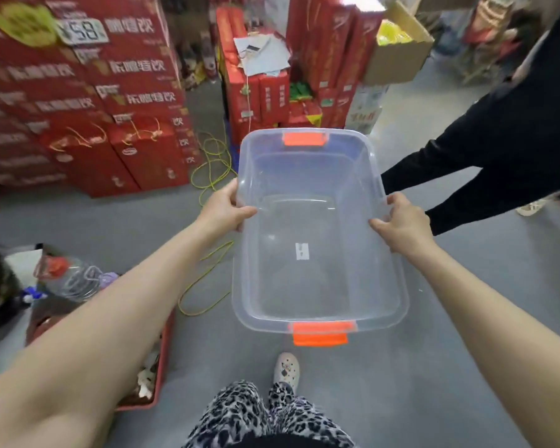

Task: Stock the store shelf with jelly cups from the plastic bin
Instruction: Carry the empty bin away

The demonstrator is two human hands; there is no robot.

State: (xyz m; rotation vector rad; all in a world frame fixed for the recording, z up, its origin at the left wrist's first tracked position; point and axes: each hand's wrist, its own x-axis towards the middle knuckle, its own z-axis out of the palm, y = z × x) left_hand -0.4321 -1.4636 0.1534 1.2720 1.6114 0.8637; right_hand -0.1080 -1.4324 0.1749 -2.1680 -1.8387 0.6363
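I hold a clear plastic bin (317,176) with orange latches at its near and far ends, out in front of me above the grey floor. Nothing lies inside it; only a small white sticker shows on its bottom. My left hand (225,206) grips the bin's left rim, thumb over the edge. My right hand (401,221) grips the right rim in the same way. No jelly cups and no shelf are in view.
Stacked red cartons (88,101) rise at the left and ahead (259,92). A yellow-green cord (212,163) lies looped on the floor. Another person in black trousers (485,156) stands at the right. A red crate (162,360) and a large clear bottle (68,276) sit at lower left.
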